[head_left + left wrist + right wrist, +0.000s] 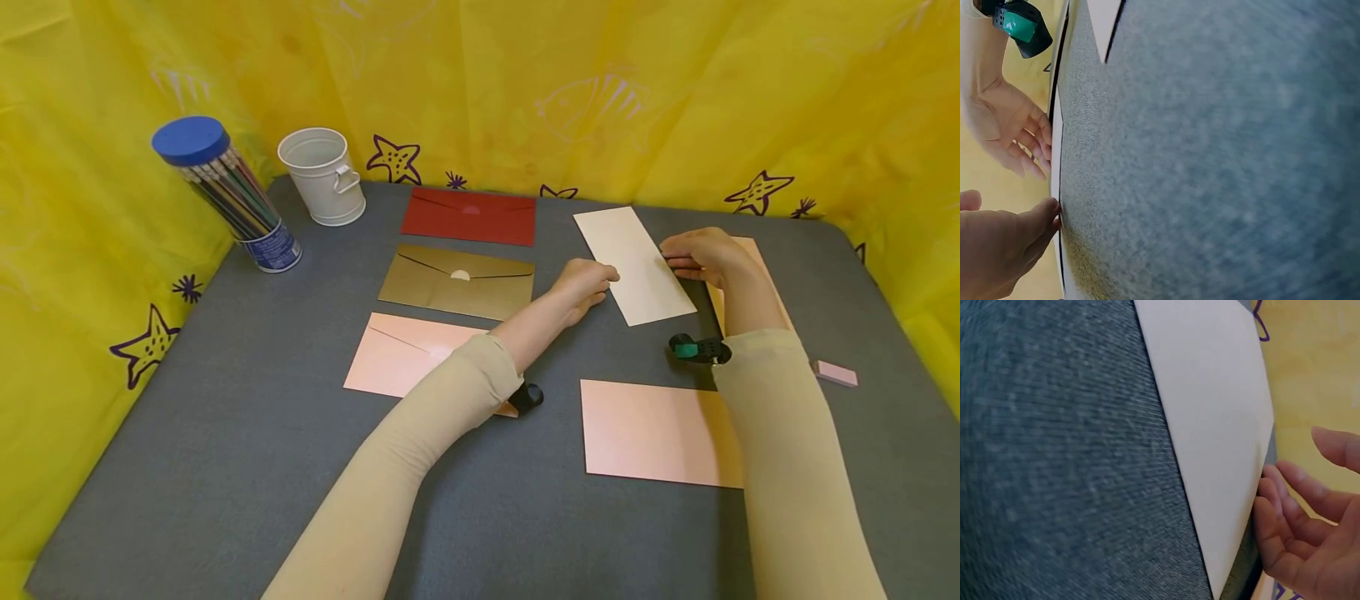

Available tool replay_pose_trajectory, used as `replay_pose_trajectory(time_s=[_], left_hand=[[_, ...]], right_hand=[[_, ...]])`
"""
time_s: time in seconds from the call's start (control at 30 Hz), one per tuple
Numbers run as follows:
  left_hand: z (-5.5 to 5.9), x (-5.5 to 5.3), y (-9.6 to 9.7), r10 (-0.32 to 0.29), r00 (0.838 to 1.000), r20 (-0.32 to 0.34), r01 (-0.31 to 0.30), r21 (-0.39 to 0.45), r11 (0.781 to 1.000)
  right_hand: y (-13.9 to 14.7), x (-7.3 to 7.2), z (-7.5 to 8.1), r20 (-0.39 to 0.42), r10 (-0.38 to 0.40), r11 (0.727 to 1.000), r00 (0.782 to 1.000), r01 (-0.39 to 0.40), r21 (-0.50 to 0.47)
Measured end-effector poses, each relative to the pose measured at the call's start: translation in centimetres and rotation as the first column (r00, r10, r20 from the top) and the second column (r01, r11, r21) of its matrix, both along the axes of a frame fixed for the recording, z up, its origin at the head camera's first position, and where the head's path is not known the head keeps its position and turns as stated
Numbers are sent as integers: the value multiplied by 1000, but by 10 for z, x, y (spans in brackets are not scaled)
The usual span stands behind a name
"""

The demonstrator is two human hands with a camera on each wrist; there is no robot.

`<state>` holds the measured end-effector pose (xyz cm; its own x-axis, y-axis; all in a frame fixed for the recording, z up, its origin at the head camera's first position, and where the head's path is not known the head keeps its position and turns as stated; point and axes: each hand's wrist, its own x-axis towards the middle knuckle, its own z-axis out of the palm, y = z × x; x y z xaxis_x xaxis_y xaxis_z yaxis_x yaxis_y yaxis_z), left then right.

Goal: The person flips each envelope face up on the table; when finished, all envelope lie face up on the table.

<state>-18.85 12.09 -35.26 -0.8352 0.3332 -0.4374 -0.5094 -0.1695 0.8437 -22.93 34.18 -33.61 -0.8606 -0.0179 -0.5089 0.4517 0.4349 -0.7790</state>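
A plain cream envelope (628, 265) lies at a slant on the grey table between both hands. My left hand (581, 290) is at its left edge with the fingertips against it. At the opposite long edge, the fingers of my right hand (712, 260) are loosely bent. In the right wrist view, those fingertips meet the side of the envelope (1210, 406), and the thumb stands well away. The left wrist view shows the envelope (1055, 175) almost edge-on, flat against the tabletop. A peach envelope (756, 258) lies partly hidden beneath the right wrist.
Left of centre, a red envelope (472, 227), a gold envelope (450, 287) and a pink envelope (397, 354) form a column. Another pink envelope (652, 429) lies in front, near a small eraser (835, 373). A white metal bucket (322, 183) and a pencil tub (232, 200) stand back left.
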Motion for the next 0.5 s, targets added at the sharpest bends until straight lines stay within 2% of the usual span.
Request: replay_pose_trajectory(time_s=[0.2,0.33,0.5], left_hand=[[-3,1,0,7,1000,-2,-7,18,1000],[-5,2,1,54,999,-6,-54,1,999],[-8,1,2,115,993,5,-116,21,993]], right_hand=[[-2,-2,-3,11,25,996,1000,-26,84],[-5,-1,-3,9,30,988,1000,-31,148],[-11,1,-2,-30,-24,982,999,29,186]])
